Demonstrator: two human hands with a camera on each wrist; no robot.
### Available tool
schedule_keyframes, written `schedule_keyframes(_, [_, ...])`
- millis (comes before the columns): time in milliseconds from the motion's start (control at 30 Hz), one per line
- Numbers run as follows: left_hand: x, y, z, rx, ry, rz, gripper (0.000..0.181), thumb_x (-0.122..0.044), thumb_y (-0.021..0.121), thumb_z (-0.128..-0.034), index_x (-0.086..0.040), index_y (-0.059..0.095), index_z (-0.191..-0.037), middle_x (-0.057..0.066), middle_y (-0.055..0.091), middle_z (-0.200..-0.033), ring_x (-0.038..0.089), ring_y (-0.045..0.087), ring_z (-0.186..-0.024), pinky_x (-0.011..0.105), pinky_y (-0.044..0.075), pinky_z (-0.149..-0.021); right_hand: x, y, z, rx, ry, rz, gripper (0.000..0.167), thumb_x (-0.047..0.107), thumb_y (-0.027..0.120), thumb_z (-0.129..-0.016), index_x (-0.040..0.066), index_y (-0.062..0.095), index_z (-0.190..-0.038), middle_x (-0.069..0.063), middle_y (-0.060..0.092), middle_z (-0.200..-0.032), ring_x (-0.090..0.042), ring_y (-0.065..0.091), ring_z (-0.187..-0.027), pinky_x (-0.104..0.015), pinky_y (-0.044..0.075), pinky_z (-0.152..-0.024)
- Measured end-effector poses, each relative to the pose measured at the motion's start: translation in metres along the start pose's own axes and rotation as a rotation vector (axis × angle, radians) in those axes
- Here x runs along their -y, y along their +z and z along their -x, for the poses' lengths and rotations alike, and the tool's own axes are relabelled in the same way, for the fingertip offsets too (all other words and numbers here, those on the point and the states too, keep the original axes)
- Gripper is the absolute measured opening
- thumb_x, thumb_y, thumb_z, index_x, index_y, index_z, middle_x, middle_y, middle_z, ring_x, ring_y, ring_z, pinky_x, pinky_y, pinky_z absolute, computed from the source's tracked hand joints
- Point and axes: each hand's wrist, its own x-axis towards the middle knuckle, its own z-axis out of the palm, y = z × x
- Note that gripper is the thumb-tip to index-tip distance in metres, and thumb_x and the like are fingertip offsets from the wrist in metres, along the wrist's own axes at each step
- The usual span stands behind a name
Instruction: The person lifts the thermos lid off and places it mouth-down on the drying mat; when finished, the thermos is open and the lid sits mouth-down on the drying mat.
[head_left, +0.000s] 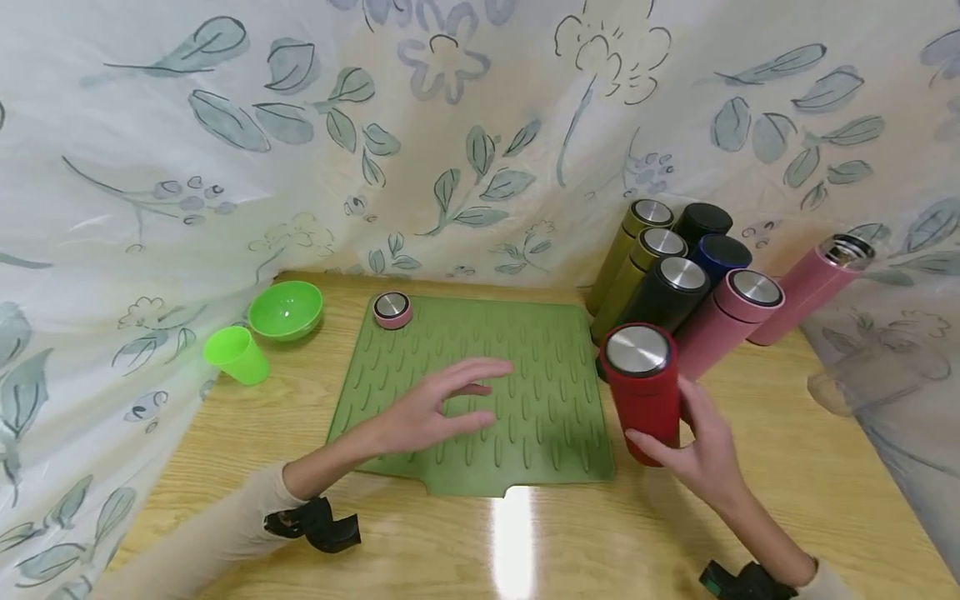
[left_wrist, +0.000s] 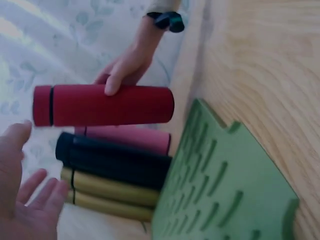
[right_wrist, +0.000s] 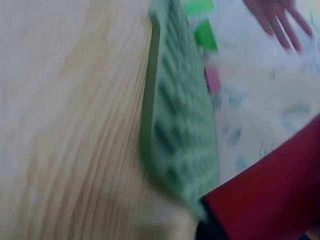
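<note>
My right hand point(head_left: 701, 454) holds a red bottle point(head_left: 645, 408) with a silver-topped lid, thumb on its near side, at the right edge of the green mat point(head_left: 480, 400). In the left wrist view the red bottle point(left_wrist: 112, 105) stands in front of the pink and dark bottles, with the right hand point(left_wrist: 130, 67) around its far side. The red bottle point(right_wrist: 275, 190) looks blurred in the right wrist view. My left hand point(head_left: 435, 408) hovers over the mat with fingers extended, holding nothing.
Behind the red bottle stand several bottles: gold, black, blue and pink point(head_left: 723, 321). A lidless pink bottle point(head_left: 813, 292) is farther right. A pink lid point(head_left: 392, 309) lies on the mat's back left corner. A green bowl point(head_left: 286, 311) and green cup point(head_left: 238, 355) are at the left.
</note>
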Motion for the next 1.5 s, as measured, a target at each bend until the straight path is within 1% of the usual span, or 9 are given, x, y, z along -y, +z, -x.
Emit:
schedule_keyframes(67, [-0.007,0.000,-0.005,0.001,0.101,0.008,0.059,-0.007,0.067,-0.0892,-0.004,0.044,-0.143,0.016,0.040,-0.150,0.025,0.050,-0.132,0.036,0.051,-0.103,0.013,0.001,0.000,0.084,-0.073,0.038,0.077,0.022,0.089,-0.067,-0.004,0.055,-0.131,-0.002,0.059,-0.118,0.001,0.054,-0.106,-0.004,0.044,-0.085])
schedule_keyframes(167, [-0.016,0.000,-0.013,0.018,0.265,-0.070,0.062,-0.010,0.076,-0.0825,-0.003,0.050,-0.138,0.018,0.042,-0.149,0.025,0.048,-0.133,0.035,0.052,-0.102,0.031,0.005,0.002,0.203,-0.132,0.082,0.077,0.042,0.083,-0.073,0.002,0.056,-0.133,-0.007,0.059,-0.118,0.000,0.051,-0.108,-0.007,0.045,-0.082])
schedule_keyframes(267, [-0.023,-0.001,-0.018,0.044,0.407,-0.178,0.063,-0.016,0.082,-0.0772,-0.003,0.055,-0.132,0.020,0.046,-0.144,0.026,0.047,-0.134,0.033,0.051,-0.103,0.043,0.008,0.005,0.279,-0.150,0.078,0.075,0.040,0.082,-0.075,0.003,0.055,-0.135,-0.008,0.058,-0.119,-0.001,0.051,-0.109,-0.008,0.048,-0.080])
schedule_keyframes(400, [-0.030,-0.002,-0.018,0.083,0.487,-0.279,0.059,-0.021,0.082,-0.0771,-0.004,0.058,-0.128,0.021,0.049,-0.141,0.025,0.048,-0.131,0.029,0.051,-0.103,0.049,0.009,0.008,0.323,-0.117,0.071,0.078,0.036,0.085,-0.073,0.004,0.053,-0.137,-0.007,0.056,-0.122,-0.002,0.050,-0.113,-0.006,0.046,-0.083])
schedule_keyframes(633, [-0.033,-0.006,-0.017,0.130,0.525,-0.411,0.049,-0.023,0.078,-0.0822,-0.008,0.062,-0.126,0.018,0.051,-0.140,0.022,0.049,-0.127,0.027,0.049,-0.103,0.054,0.006,0.005,0.389,-0.087,0.085,0.080,0.027,0.089,-0.068,0.005,0.054,-0.137,-0.003,0.055,-0.122,-0.003,0.049,-0.110,-0.010,0.048,-0.081])
schedule_keyframes(867, [-0.032,-0.008,-0.018,0.159,0.549,-0.471,0.046,-0.025,0.077,-0.0836,-0.009,0.064,-0.125,0.016,0.055,-0.137,0.022,0.054,-0.124,0.025,0.048,-0.103,0.057,0.006,0.007,0.439,-0.039,0.109,0.085,0.023,0.090,-0.065,0.011,0.052,-0.140,0.000,0.053,-0.123,-0.003,0.049,-0.108,-0.018,0.052,-0.075])
schedule_keyframes(1133, [-0.031,-0.008,-0.017,0.110,0.620,-0.605,0.049,-0.033,0.077,-0.0819,-0.010,0.066,-0.124,0.014,0.061,-0.130,0.021,0.060,-0.115,0.022,0.053,-0.097,0.057,0.010,0.009,0.438,-0.026,0.075,0.085,0.021,0.090,-0.066,0.011,0.051,-0.141,0.000,0.054,-0.122,-0.003,0.049,-0.107,-0.018,0.052,-0.074])
schedule_keyframes(1367, [-0.034,-0.002,-0.017,0.014,0.505,-0.591,0.060,-0.040,0.081,-0.0763,-0.011,0.064,-0.126,0.011,0.063,-0.123,0.016,0.061,-0.110,0.015,0.054,-0.088,0.059,0.013,0.009,0.408,-0.014,0.078,0.085,0.020,0.090,-0.066,0.011,0.051,-0.140,-0.002,0.054,-0.123,-0.003,0.049,-0.110,-0.013,0.050,-0.079])
schedule_keyframes(1500, [-0.035,-0.005,-0.019,0.072,0.482,-0.558,0.065,-0.040,0.081,-0.0761,-0.011,0.060,-0.129,0.011,0.057,-0.129,0.019,0.054,-0.121,0.020,0.051,-0.098,0.059,0.011,0.007,0.421,-0.006,0.087,0.085,0.021,0.090,-0.066,0.012,0.051,-0.141,-0.001,0.053,-0.125,-0.003,0.048,-0.112,-0.014,0.051,-0.079])
